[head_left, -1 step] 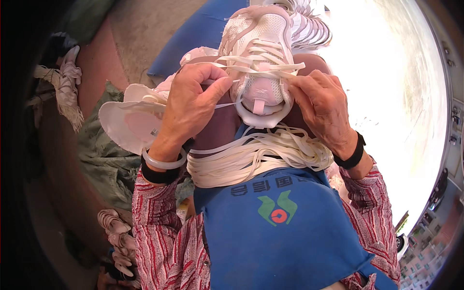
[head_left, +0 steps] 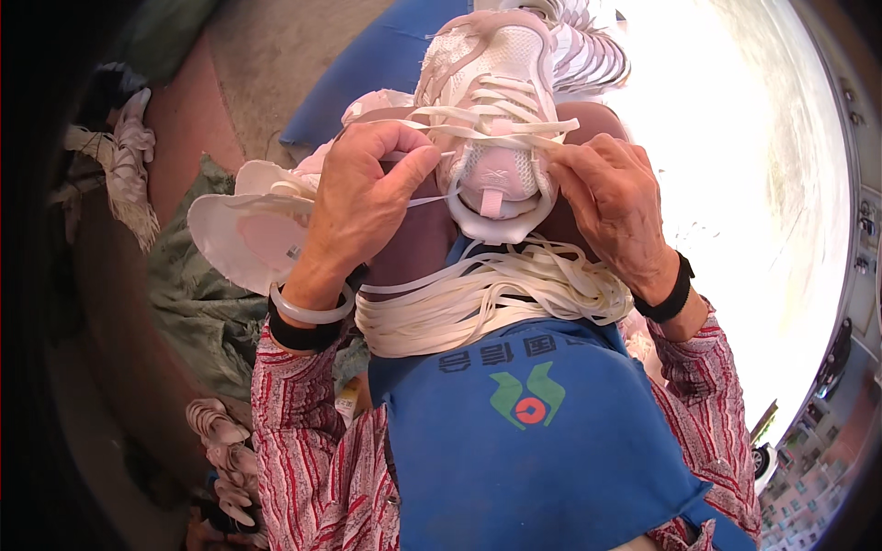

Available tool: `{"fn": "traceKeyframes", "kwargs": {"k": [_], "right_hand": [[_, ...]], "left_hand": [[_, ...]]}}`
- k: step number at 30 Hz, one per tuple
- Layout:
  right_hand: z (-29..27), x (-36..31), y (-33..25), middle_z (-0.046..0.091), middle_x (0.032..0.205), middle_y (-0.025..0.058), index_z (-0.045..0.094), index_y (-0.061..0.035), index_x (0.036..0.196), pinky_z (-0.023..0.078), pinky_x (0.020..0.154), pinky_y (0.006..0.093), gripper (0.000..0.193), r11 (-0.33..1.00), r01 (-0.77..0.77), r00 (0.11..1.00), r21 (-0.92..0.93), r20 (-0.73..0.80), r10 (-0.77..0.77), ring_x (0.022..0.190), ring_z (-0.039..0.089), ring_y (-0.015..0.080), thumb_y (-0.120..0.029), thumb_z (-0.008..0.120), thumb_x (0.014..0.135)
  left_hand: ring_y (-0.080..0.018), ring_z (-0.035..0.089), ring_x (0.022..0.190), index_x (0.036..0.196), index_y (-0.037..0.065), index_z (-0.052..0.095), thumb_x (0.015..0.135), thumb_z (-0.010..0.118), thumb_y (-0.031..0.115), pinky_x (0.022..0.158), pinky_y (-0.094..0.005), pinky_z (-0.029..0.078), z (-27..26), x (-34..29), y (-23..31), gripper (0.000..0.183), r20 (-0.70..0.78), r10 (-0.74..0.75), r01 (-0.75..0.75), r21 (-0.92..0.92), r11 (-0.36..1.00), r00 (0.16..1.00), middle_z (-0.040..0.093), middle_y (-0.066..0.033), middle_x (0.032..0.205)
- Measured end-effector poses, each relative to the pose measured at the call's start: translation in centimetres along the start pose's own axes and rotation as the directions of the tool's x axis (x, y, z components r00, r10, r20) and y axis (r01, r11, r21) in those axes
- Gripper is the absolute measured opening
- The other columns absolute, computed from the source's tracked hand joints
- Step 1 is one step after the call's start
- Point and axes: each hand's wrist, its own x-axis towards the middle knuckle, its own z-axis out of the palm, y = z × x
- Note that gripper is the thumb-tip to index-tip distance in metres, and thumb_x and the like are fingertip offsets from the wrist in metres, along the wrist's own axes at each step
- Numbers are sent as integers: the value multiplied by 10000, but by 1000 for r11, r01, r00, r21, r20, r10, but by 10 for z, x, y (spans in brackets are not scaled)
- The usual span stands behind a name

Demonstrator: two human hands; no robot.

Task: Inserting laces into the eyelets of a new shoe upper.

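Observation:
A pale pink and white sneaker upper (head_left: 497, 179) rests across my lap, its heel opening toward me. White shoelace (head_left: 464, 113) runs through its eyelets and crosses over the tongue. At the shoe's left, my left hand (head_left: 360, 197) is closed in a pinch on the shoelace; a strand also stretches from under that hand to the heel collar. My right hand (head_left: 614, 197) pinches the lace at the right eyelet edge, its fingertips against the shoe. Just below the heel, a thick bundle of loose white laces (head_left: 487, 298) lies over my blue apron (head_left: 514, 459).
More pale shoe uppers (head_left: 253, 230) lie left of my left forearm, above green sacking (head_left: 202, 303). Stacked shoe parts (head_left: 593, 60) stand beyond the shoe, beside a blue cloth (head_left: 354, 78). Other laced shoes (head_left: 133, 156) are at far left, and several (head_left: 225, 450) at lower left.

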Motion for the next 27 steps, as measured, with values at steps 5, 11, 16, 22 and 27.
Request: {"fn": "traceKeyframes", "kwargs": {"k": [5, 11, 16, 22, 27], "right_hand": [[2, -7, -3, 601, 838, 72, 693, -49, 952, 430, 746, 359, 116, 999, -40, 999, -24, -36, 39, 768, 574, 246, -59, 709, 838], [9, -6, -10, 613, 893, 73, 679, -52, 995, 435, 777, 373, 165, 994, -69, 998, -82, -3, 69, 838, 588, 241, -93, 719, 840], [1, -7, -19, 568, 938, 75, 638, -59, 1056, 412, 795, 390, 321, 984, -42, 995, -171, -93, 27, 872, 574, 248, -183, 748, 781], [12, -11, -24, 565, 1039, 101, 597, -23, 1145, 417, 847, 404, 386, 953, -65, 996, -296, -72, 46, 957, 568, 268, -151, 722, 803], [21, -10, -20, 572, 1046, 104, 599, -20, 1165, 419, 871, 407, 369, 975, -158, 987, -156, -64, 150, 974, 565, 283, -97, 692, 816]], "left_hand": [[-257, 591, 813, 830, -2, 681, 820, 707, 102, 781, -366, 466, 8, 6, 3, 107, -44, 193, -178, 226, 958, 980, 664, -100, 776], [-310, 591, 839, 811, 29, 693, 775, 717, 82, 821, -411, 454, 6, 10, 7, 69, 20, 454, -413, 455, 789, 891, 665, -108, 783], [-307, 612, 842, 812, 26, 691, 783, 730, 95, 830, -418, 452, 14, 7, 0, 84, -77, 308, -272, 304, 913, 948, 671, -111, 805], [-269, 612, 873, 867, 62, 718, 814, 736, 127, 903, -416, 418, 14, 2, 2, 86, -62, 484, -379, 538, 753, 873, 680, -72, 844], [-252, 606, 910, 981, 84, 733, 845, 715, 159, 933, -418, 406, 19, -4, 5, 156, -49, 546, -360, 702, 614, 836, 681, -58, 878]]}}
